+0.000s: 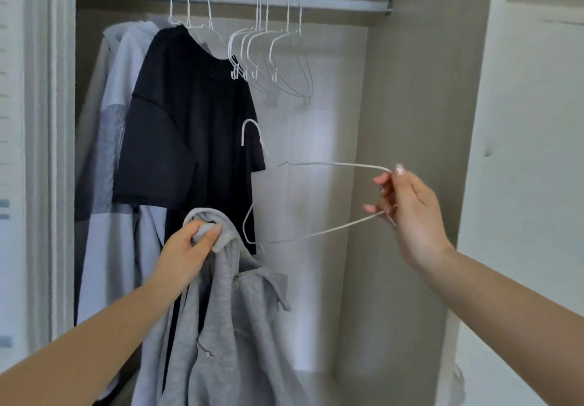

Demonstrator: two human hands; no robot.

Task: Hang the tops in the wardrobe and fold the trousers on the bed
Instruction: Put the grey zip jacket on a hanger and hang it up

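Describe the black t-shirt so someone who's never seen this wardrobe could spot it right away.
Look at the wardrobe rail running across the top. Towards its left end, past the bunch of empty white hangers, hangs the black t-shirt. It is the only dark garment there; the pale grey tops behind it are light.

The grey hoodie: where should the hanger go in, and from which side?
Grey hoodie hangs bunched from the left hand. Grip its collar beside that hand, from the right, where the right hand holds the white hanger sideways.
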